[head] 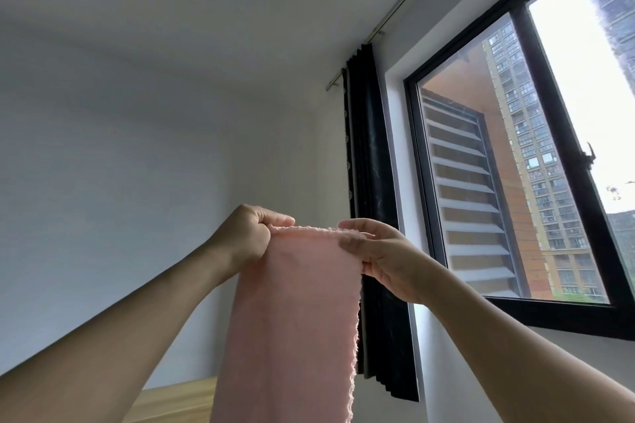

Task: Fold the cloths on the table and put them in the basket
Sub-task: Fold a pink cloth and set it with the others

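Note:
A pink cloth [292, 319] hangs in the air in front of me, folded into a long narrow strip that runs down past the bottom of the view. My left hand [247, 233] grips its top left corner in a closed fist. My right hand [378, 251] pinches the top right corner between thumb and fingers. Both arms are raised toward the wall. The table and the basket are out of view.
A white wall fills the left side. A dark curtain [371, 216] hangs beside a black-framed window [556, 148] on the right. A strip of light wooden surface [171, 402] shows at the bottom left.

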A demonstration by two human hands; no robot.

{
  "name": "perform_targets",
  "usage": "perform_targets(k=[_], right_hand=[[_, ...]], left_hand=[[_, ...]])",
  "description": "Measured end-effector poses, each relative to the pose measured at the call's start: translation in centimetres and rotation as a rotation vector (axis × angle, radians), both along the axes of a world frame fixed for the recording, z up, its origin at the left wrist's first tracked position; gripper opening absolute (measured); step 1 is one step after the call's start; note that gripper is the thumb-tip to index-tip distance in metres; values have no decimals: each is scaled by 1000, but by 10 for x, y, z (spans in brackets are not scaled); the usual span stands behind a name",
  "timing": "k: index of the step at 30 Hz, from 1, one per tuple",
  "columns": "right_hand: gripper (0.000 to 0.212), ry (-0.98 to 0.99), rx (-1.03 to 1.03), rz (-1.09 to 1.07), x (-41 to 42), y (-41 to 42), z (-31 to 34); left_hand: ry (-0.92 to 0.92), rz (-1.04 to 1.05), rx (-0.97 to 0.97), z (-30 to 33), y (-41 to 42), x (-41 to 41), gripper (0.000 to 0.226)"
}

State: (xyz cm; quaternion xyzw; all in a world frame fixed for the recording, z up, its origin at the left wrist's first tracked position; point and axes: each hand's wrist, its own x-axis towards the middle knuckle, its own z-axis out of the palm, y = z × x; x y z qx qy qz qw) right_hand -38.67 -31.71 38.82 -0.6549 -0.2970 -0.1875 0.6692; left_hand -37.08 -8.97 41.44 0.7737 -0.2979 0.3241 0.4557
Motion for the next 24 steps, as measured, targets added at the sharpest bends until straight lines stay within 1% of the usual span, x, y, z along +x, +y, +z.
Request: perform_targets(k=[3,6,8,10,13,16,19,20,22,24], right_hand=[[31,-24,-61,-16,-3,1,-1],[28,-29,-96,-52,-2,0,-4],[29,-19,-113,-53,-1,-1,-6],[25,-8,-123,-46,-2,-3,-8],[17,-3,-154,-71,-3,-2,-10],[23,-13,-142,-98,3,1,-15],[33,-21,-95,-152,18,3,-20],[37,-33,-83,-175,26,2,-23],[41,-51,-76,-217,41,1,-27],[40,-63,-95,-246,58,0,-33]], left_hand=[[-37,22,24,0,0,-3,48],[-10,-6,89,0,0,-4,27],[1,-28,136,0,0,-3,18],[-70,29,218,-1,0,4,13],[-163,155,302,-3,-1,12,11],[-142,235,381,-9,-8,19,13],[-183,482,637,-14,-11,34,26],[-187,522,697,-17,-12,39,27],[-137,520,736,-22,-14,48,24],[-114,498,729,-29,-18,58,19]])
